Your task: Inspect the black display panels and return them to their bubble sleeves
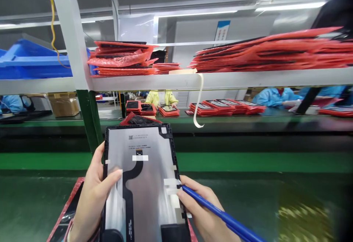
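Note:
A tablet display panel [150, 187], with a silvery back, black frame, black flex cable and white tape strips, is tilted up in front of me. My left hand [93, 190] grips its left edge, thumb pressed on the back face. At the right edge, my right hand [204, 205] is closed around a long blue pen-like tool [220, 214]. The tool's front end meets the panel's edge beside the tape strips [172, 182], and its exact tip is hard to make out. Under the panel, a red bubble-wrap sleeve [66, 209] shows partly.
Above the green bench [248, 198] runs a white shelf rail [143, 82] bearing stacks of red sleeves [270, 54]. A tape strip [200, 98] dangles from it. Left is a blue bin [35, 61]. Across the line sit a person in yellow [161, 98] and a person in blue [275, 98].

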`<state>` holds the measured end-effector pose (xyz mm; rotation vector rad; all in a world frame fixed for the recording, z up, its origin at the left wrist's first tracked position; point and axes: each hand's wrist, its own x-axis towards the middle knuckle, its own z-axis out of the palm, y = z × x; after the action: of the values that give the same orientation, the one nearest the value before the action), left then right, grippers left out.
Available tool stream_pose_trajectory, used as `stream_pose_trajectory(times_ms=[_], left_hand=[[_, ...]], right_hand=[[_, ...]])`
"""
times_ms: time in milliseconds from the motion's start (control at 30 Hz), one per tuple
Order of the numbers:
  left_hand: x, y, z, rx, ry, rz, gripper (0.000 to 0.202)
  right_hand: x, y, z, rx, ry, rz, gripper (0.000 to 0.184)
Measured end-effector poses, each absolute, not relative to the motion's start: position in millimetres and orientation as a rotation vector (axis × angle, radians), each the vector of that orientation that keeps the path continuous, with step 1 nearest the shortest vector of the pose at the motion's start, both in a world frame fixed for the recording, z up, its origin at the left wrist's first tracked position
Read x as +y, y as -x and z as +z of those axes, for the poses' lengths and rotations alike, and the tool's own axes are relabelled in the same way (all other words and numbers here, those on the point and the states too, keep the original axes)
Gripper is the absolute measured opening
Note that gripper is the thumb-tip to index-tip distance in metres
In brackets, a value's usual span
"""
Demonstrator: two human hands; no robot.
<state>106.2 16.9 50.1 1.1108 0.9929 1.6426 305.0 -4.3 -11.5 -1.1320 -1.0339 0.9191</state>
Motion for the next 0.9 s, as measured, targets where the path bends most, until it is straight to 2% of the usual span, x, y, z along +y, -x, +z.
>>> stream_pose_trajectory(times_ms=[200, 367, 600, 900], left_hand=[[9, -108, 42, 1.065, -1.119, 1.676, 0.079], [12, -104, 39, 1.054, -1.131, 1.609, 0.081], [16, -103, 43, 1.015, -1.152, 1.566, 0.076], [23, -105, 48, 1.003, -1.148, 1.559, 0.074]], right_hand=[[-3, -296, 7, -1.145, 1.232, 0.817, 0.026], [-6, -296, 10, -1.172, 1.137, 0.913, 0.03], [-7, -303, 10, -1.141, 1.16, 0.736, 0.026], [-3, -313, -5, -1.212, 1.265, 0.567, 0.034]])
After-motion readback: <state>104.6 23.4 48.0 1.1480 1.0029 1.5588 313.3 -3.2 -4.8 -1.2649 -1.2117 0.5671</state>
